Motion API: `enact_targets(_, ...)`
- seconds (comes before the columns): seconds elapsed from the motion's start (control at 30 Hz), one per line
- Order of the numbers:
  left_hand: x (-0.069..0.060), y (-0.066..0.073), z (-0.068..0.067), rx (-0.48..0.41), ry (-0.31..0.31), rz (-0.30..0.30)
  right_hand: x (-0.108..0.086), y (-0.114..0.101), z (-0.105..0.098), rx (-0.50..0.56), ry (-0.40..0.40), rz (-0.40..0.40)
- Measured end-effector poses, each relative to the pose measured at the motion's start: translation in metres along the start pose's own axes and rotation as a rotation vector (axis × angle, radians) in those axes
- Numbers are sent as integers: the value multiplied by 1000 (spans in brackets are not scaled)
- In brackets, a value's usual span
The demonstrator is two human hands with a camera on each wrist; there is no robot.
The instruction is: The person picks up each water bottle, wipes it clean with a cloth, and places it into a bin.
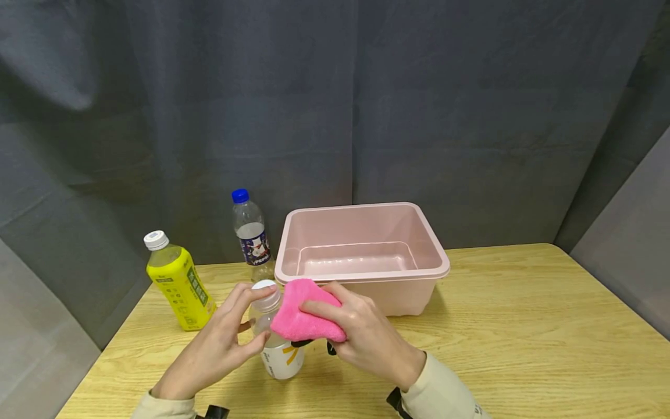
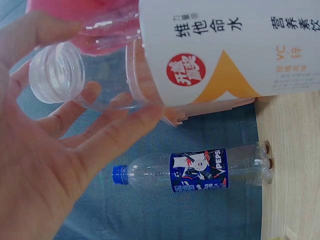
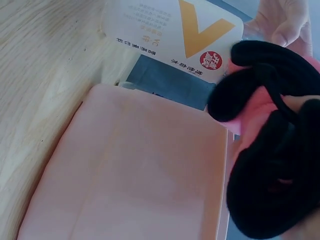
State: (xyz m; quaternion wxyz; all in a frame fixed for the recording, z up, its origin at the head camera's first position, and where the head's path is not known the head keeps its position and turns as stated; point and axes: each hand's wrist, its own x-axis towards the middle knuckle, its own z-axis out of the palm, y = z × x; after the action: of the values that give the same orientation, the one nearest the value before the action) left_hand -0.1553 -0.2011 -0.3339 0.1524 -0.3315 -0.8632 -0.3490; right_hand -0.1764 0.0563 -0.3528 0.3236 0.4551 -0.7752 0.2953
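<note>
A clear bottle with a white label (image 1: 282,362) and a whitish cap (image 1: 267,294) stands upright on the table. My left hand (image 1: 220,343) curls round its neck and shoulder, thumb on one side and fingers on the other, as the left wrist view shows (image 2: 55,150). In my right hand (image 1: 361,326) is a bunched, fuzzy pink cloth (image 1: 303,314), pinched under the thumb against the bottle's upper right side. Folded black fabric (image 3: 270,175) hangs under the pink in the right wrist view. The cloth hides part of the bottle.
Behind the hands stands an open pink plastic bin (image 1: 361,278). A blue-capped Pepsi bottle (image 1: 255,244) is upright at the bin's left. Farther left stands a yellow bottle (image 1: 180,285) with a white cap. Dark curtain (image 1: 471,128) hangs behind the wooden table (image 1: 528,326).
</note>
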Motion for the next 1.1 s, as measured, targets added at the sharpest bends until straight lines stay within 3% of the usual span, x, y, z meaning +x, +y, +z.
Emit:
enact_targets(0.2, 0, 1, 0, 7, -3, -19, -2, 0, 1, -93, -145, 9)
enact_targets(0.37, 1, 1, -1, 4, -18, -62, -9, -1, 7, -199, -340, 15)
enact_targets(0.53, 0, 0, 0, 4, -13, -33, -19, -2, 20, -277, -527, -18)
enact_targets(0.67, 0, -1, 0, 0, -6, -7, -23, -2, 25, -269, -537, -13)
enact_targets(0.9, 0, -1, 0, 3, -7, -12, -22, 0, 22, -247, -532, -11)
enact_targets(1.1, 0, 0, 0, 9, -10, -23, -15, 0, 12, -207, -482, 9)
